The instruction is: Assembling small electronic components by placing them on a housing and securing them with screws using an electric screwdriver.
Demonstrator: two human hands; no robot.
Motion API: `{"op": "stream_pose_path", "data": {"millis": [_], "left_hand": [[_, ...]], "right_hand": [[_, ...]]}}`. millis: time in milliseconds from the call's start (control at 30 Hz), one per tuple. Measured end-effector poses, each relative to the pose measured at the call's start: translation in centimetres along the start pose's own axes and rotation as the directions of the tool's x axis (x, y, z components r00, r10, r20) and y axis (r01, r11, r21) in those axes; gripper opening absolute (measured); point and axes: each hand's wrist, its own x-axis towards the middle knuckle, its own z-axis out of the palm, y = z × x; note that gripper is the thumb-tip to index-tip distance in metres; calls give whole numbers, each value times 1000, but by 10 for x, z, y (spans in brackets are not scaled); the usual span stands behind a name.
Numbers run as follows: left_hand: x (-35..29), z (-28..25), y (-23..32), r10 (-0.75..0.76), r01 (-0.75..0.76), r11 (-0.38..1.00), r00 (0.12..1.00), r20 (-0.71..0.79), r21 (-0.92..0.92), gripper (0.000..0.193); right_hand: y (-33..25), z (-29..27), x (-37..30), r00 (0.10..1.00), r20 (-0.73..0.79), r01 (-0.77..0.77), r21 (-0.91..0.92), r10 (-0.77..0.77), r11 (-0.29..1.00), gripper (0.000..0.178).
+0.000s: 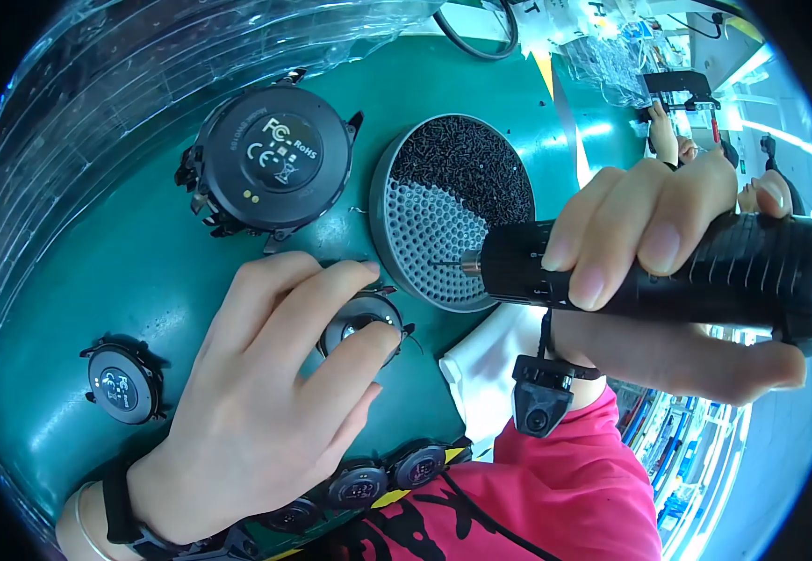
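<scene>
At the near edge of the table (41, 299) lay a row of dark watch bodies (357, 484), close under the sleeve and cable, where a careless elbow could have nudged them. Beyond them, the left hand (256, 393) was half curled, two fingertips holding a small watch (361, 316) at its rim; how firmly, I could not tell. A loose hold might have let it skid or turn under a driver's pressure. To its right, the right hand (653, 224) was wrapped firmly around a black electric screwdriver (518, 266), its thin bit (445, 264) over the perforated tray (415, 234). Whether the tip carried a screw was too small to see; a poorly seated one could have dropped off. On the tray's far side, the heaped black screws (467, 168) risked spilling if the tool or wrist knocked the rim.
</scene>
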Motion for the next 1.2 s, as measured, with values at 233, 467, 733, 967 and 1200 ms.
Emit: {"op": "stream_pose_path", "data": {"millis": [233,467,733,967,1200], "left_hand": [[-1,1,-1,24,-24,1000,1000,-5,17,47],[-2,3,-2,22,-19,999,998,-54,48,45],[-2,6,-4,29,-24,998,997,-78,59,45],[-4,5,-3,18,-12,997,997,-69,77,45],[0,2,2,-21,24,999,997,-70,33,43]], "right_hand": [[1,10,-2,998,-53,27,-55,-30,998,85],[-2,13,1,1000,-15,18,-64,-19,998,84],[-8,20,-4,999,24,37,-57,-35,998,80],[-12,26,-9,998,51,48,-42,-46,998,79],[-13,37,-15,983,-150,106,15,-102,994,73]]}}
